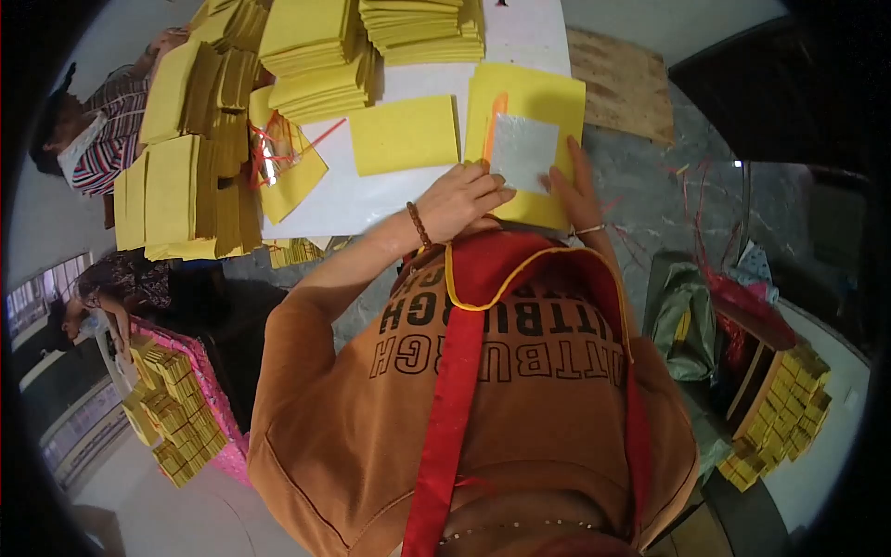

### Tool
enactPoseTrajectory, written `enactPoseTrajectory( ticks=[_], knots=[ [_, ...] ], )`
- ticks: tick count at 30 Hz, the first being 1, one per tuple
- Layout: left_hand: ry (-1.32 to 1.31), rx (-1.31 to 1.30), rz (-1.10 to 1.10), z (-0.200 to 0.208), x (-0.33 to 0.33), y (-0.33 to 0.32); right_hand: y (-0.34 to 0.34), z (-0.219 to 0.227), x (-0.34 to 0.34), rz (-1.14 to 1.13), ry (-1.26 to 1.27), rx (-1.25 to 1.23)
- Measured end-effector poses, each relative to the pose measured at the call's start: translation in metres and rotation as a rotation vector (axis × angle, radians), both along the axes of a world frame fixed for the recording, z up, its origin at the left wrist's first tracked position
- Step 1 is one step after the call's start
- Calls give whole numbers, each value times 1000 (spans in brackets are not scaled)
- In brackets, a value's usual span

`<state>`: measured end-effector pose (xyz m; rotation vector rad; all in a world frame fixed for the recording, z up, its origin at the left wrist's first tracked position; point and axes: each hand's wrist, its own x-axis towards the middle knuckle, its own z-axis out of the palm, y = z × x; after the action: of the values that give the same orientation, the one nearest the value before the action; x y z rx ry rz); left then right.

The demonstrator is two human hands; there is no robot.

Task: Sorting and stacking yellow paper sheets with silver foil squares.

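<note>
In front of me, at the near edge of the white table, lies a stack of yellow paper (524, 93). On it rest a silver foil square (524, 147) and an orange strip (499, 110) along the foil's left side. My left hand (464, 197) is closed, its fingers curled at the foil's lower left corner; anything between them is hidden. At the stack's right edge my right hand (577, 190) holds the paper, thumb over the foil's side and fingers along the edge. Left of the stack is a separate yellow sheet (406, 136).
Tall piles of yellow paper (320, 46) fill the table's far left, near a clear wrapper with red strips (277, 153). Two people (102, 139) work at the left, one beside a pink-covered table (200, 390). A green bag (682, 320) and yellow bundles (784, 413) stand at right.
</note>
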<state>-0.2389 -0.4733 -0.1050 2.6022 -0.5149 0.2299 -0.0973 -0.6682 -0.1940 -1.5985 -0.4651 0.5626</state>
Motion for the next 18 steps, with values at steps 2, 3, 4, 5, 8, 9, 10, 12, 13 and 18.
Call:
enactPoseTrajectory(
  ticks=[2,3,4,5,8,9,10,12,13,18],
  knots=[
    [27,50,5,-8,-4,-2,-1,16,1,-52,-526,-225],
    [37,114,15,-12,-6,-3,-2,26,-4,-104,-591,-166],
    [48,109,10,-12,-6,-5,-7,30,-3,-105,-580,-172],
    [39,117,10,-12,-6,-5,-14,32,0,10,-593,-167],
    [36,109,-10,-14,-4,-5,-19,30,1,169,-562,-124],
    [50,57,-14,-14,-4,-4,-19,27,2,212,-530,-82],
    [62,5,-15,-13,-2,-2,-20,22,1,211,-523,-86],
    [35,-85,-23,-16,4,5,-23,12,-1,121,-353,17],
    [156,-260,25,-16,8,9,-22,14,-2,122,-349,14],
    [568,-655,182,-19,18,23,-18,18,-1,69,-303,-46]
  ],
)
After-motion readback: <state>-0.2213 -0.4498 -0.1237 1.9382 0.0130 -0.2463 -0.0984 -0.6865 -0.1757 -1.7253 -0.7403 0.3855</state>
